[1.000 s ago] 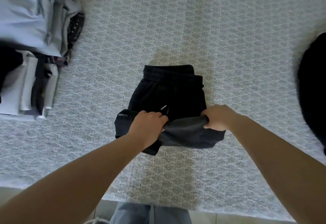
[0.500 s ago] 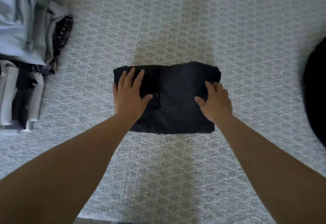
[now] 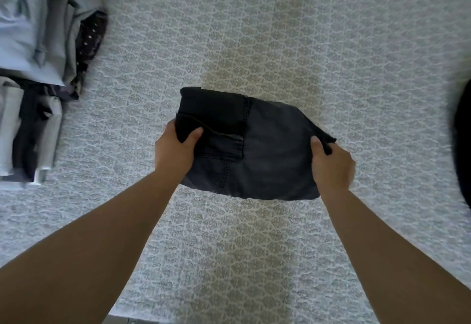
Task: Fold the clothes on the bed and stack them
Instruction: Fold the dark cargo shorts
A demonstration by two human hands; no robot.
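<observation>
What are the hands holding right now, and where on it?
Both grip the folded dark shorts: the left hand pinches the left edge, thumb on top; the right hand pinches the right edge.

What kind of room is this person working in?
Most likely a bedroom: a patterned bedspread covers the whole surface, a stack of folded clothes sits at the left, and the left hand and right hand grip folded dark trousers.
</observation>
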